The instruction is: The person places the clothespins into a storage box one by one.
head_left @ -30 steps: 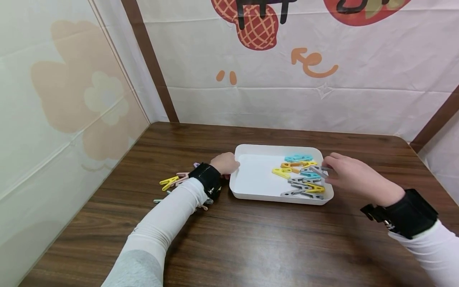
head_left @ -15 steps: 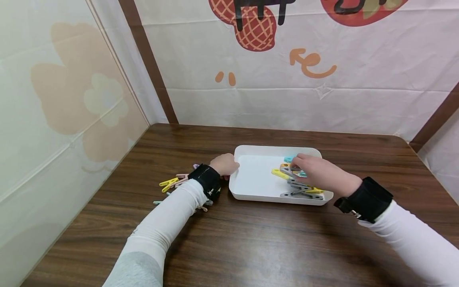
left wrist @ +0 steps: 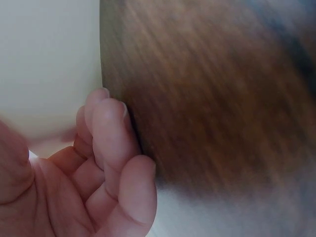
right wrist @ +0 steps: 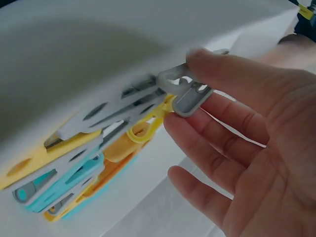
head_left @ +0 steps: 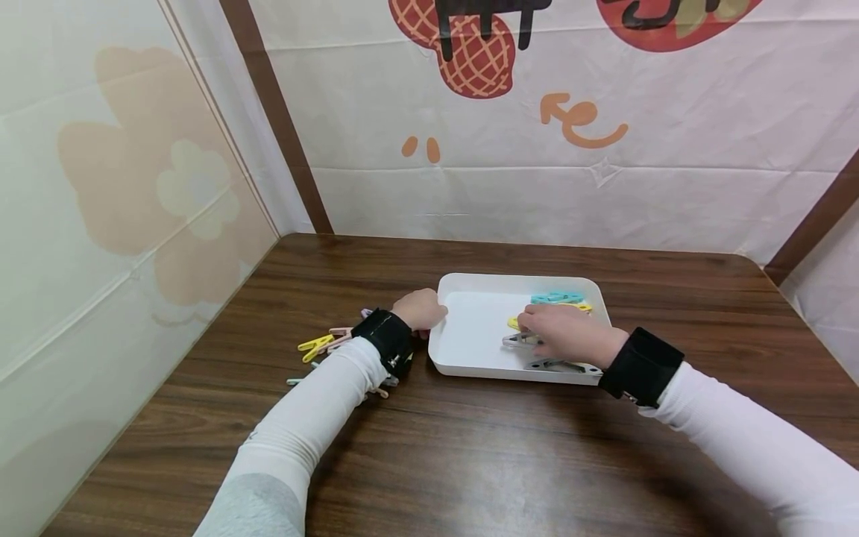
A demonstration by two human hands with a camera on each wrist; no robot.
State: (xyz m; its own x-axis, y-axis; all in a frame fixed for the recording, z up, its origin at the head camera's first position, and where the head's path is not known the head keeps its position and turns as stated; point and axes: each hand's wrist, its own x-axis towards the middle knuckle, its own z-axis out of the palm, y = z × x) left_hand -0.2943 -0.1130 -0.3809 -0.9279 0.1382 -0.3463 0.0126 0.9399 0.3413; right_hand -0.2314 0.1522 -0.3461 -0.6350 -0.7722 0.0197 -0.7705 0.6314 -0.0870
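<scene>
A white tray (head_left: 473, 339) lies on the wooden table, and my left hand (head_left: 419, 309) grips its left rim. In the left wrist view the curled fingers (left wrist: 116, 136) press along the outside of the tray wall. My right hand (head_left: 567, 334) is over the right half of the tray. Between thumb and fingers it pinches the handle end of a grey clothespin (right wrist: 190, 101). Grey, yellow, orange and light blue clothespins (right wrist: 74, 175) lie bunched beside it in the tray. Light blue clothespins (head_left: 558, 297) show behind the right hand, which covers part of the bunch.
More clothespins lie on the table left of the tray, among them a yellow clothespin (head_left: 314, 344) and a pink clothespin (head_left: 340, 331); the left forearm hides some. A printed cloth wall (head_left: 470, 198) stands behind the table, another along its left side.
My right hand has moved left from the tray's right edge to over its middle right, a grey clothespin in its fingers. My left hand stays on the rim.
</scene>
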